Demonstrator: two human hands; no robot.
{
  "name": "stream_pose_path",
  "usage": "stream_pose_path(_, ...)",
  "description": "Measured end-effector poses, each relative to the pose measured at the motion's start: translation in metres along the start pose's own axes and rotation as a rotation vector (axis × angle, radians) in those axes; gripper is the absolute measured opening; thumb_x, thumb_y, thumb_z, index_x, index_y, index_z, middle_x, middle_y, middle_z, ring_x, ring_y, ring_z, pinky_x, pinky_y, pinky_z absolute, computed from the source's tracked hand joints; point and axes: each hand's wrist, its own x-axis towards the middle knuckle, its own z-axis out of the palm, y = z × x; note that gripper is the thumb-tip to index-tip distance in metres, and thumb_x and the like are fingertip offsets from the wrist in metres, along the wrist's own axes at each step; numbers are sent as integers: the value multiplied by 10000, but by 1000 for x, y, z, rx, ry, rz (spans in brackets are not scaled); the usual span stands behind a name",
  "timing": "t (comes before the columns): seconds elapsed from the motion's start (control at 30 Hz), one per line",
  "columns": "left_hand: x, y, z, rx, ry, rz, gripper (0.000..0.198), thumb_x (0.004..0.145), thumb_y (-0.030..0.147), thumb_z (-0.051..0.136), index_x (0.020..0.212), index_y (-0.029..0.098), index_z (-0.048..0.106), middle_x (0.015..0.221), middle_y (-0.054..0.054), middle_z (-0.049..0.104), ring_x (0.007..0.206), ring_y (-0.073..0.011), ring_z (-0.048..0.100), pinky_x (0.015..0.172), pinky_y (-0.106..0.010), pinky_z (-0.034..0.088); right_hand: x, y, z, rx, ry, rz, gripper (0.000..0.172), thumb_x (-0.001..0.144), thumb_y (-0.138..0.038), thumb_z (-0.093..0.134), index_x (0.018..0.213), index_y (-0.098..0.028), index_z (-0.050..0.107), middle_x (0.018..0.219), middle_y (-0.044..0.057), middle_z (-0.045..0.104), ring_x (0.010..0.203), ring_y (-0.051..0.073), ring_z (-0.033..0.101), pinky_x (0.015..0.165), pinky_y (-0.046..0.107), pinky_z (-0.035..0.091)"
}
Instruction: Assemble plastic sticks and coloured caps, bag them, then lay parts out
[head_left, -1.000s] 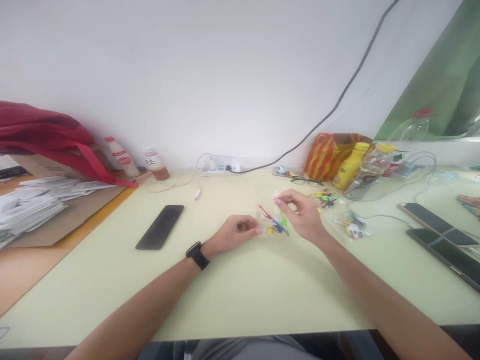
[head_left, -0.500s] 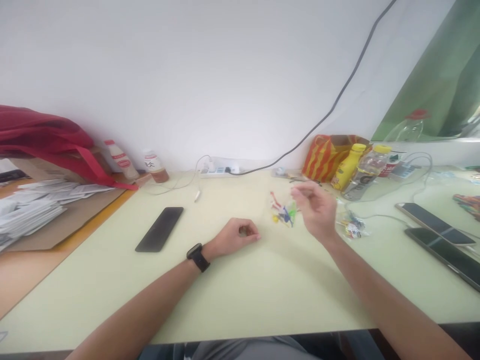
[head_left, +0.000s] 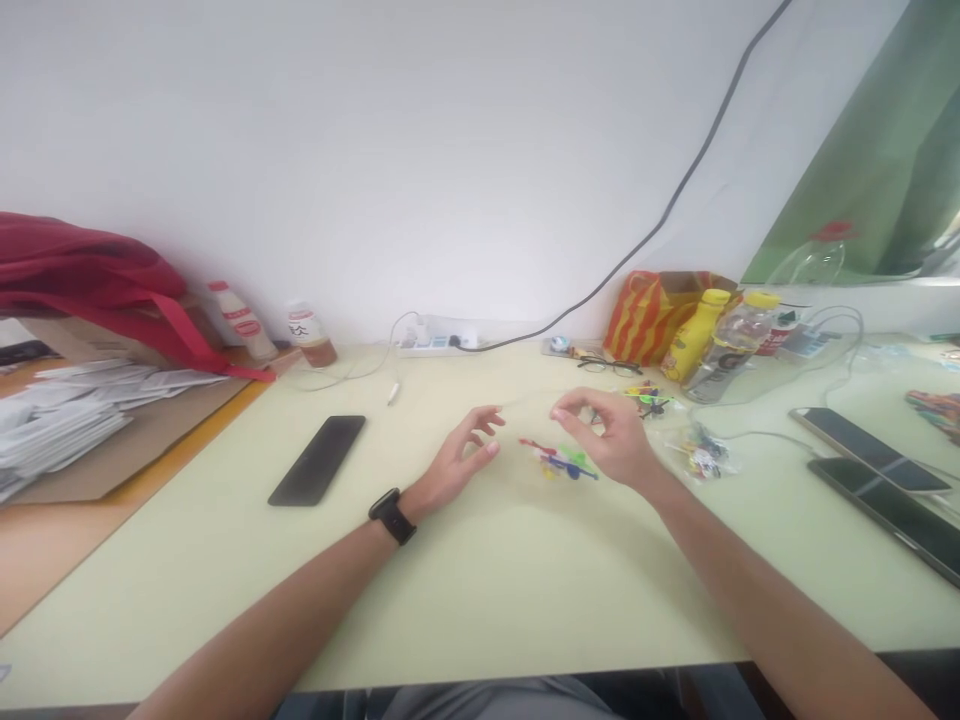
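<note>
My right hand (head_left: pixel 609 432) is closed in a pinch at the top of a clear, thin plastic bag whose outline is faint. Small coloured plastic pieces (head_left: pixel 561 462), red, blue, green and yellow, show in the bag below and left of the fingers. My left hand (head_left: pixel 466 455), with a black watch (head_left: pixel 392 516) at the wrist, is open, its fingers apart and curved towards the bag. Whether its fingertips touch the film, I cannot tell. Beyond the right hand lie more small coloured pieces (head_left: pixel 651 400), partly hidden, and another clear bag of pieces (head_left: pixel 705 455).
A black phone (head_left: pixel 318 460) lies left, and two more phones (head_left: pixel 870 448) lie right. Glasses (head_left: pixel 611 367), a striped bag (head_left: pixel 637 318), a yellow bottle (head_left: pixel 694 335) and a power strip (head_left: pixel 435 343) stand or lie along the wall. Papers (head_left: pixel 67 420) are stacked far left.
My left hand has gone from curled to open and risen slightly. My right hand has moved left and a little down, bringing the bag of pieces lower and nearer. Glasses and coloured pieces behind it are uncovered.
</note>
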Motion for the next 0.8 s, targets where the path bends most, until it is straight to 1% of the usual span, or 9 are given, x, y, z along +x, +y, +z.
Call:
stream_pose_path(0.17, 0, 0, 0, -12, -11, 17, 551, 1033, 579, 504, 1476, 252, 515, 1372, -135, 610, 1212, -285, 561, 1008, -418, 456, -1, 0, 3, -5, 12, -15, 198, 1007, -352, 615, 874, -228, 693, 843, 37, 740, 784, 198, 682, 714, 317, 526)
stream_pose_path(0.3, 0, 1, 1, -12, -22, 14, 557, 1034, 583, 495, 1478, 245, 506, 1372, -137, 599, 1205, -277, 557, 1013, -415, 455, -2, -2, 6, 11, 54, 5, 196, 1013, -376, 611, 913, -238, 709, 892, 46, 763, 847, 217, 711, 771, 338, 551)
stream_pose_path(0.5, 1, 1, 1, -2, -55, 47, 598, 1014, 613, 520, 1492, 255, 495, 1391, -137, 595, 1228, -285, 560, 1014, -413, 457, -4, -5, 9, 5, -37, -12, 190, 997, -385, 633, 915, -240, 724, 902, 54, 771, 853, 229, 718, 773, 355, 564)
stream_pose_path(0.6, 0, 2, 1, 17, -66, 57, 627, 997, 633, 537, 1499, 259, 492, 1389, -136, 597, 1227, -289, 561, 1018, -415, 452, -5, -4, 10, 32, -123, -27, 184, 1008, -354, 614, 903, -239, 712, 906, 47, 768, 846, 218, 715, 780, 349, 561)
stream_pose_path(0.73, -1, 6, 0, 43, -103, 61, 653, 985, 644, 552, 1506, 258, 482, 1390, -133, 599, 1209, -294, 569, 1021, -427, 451, -5, -4, 10, 35, -106, -15, 162, 1024, -326, 587, 953, -232, 698, 933, 51, 762, 862, 212, 704, 784, 346, 551)
stream_pose_path(0.8, -2, 7, 0, 48, -108, 64, 645, 987, 632, 559, 1506, 258, 481, 1393, -133, 601, 1216, -295, 571, 1030, -428, 446, -5, -5, 10, 49, -178, -34, 169, 1027, -321, 581, 941, -232, 696, 913, 42, 758, 841, 203, 701, 780, 337, 550)
